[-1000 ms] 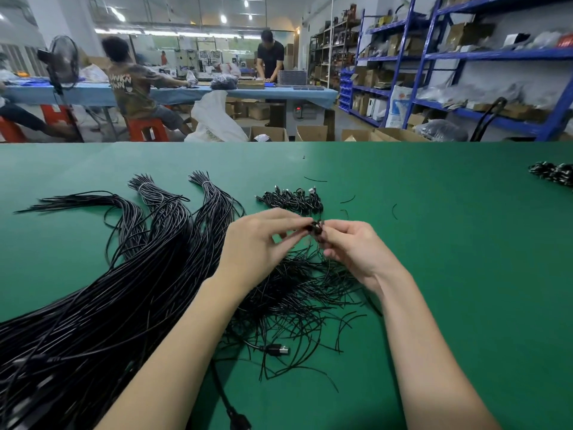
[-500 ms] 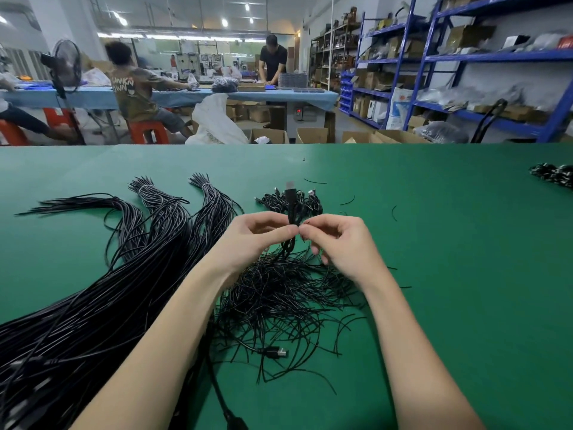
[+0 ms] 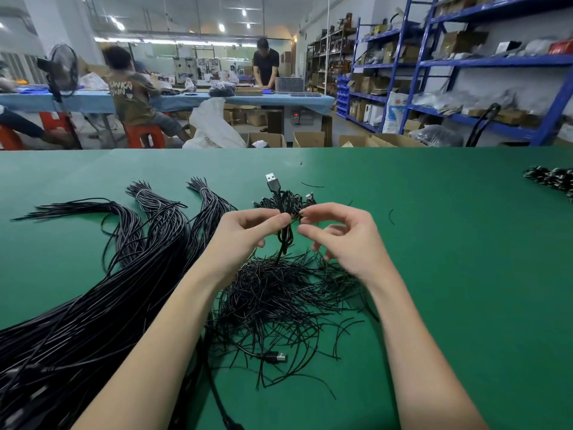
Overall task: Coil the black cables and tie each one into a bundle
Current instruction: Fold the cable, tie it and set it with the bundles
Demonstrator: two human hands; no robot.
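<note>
My left hand (image 3: 248,231) pinches a coiled black USB cable (image 3: 283,209) at its waist, holding it upright with the USB plug (image 3: 273,180) pointing up. The cable's tail hangs down into a loose heap of thin black tie wires (image 3: 288,293). My right hand (image 3: 344,234) hovers just to the right of the coil, fingers curled and apart, holding nothing that I can see. Long bunches of uncoiled black cables (image 3: 102,293) lie to the left on the green table (image 3: 449,274). A small pile of tied bundles (image 3: 297,203) lies just behind my hands.
More tied bundles (image 3: 555,178) lie at the table's far right edge. A loose USB plug (image 3: 273,357) lies among the tie wires near me. Beyond the table are cardboard boxes, blue shelving, a standing fan and people working at a blue bench.
The coil has been raised upright with its plug now pointing up. My right hand has let go of it and drawn slightly right; my left hand keeps its pinch.
</note>
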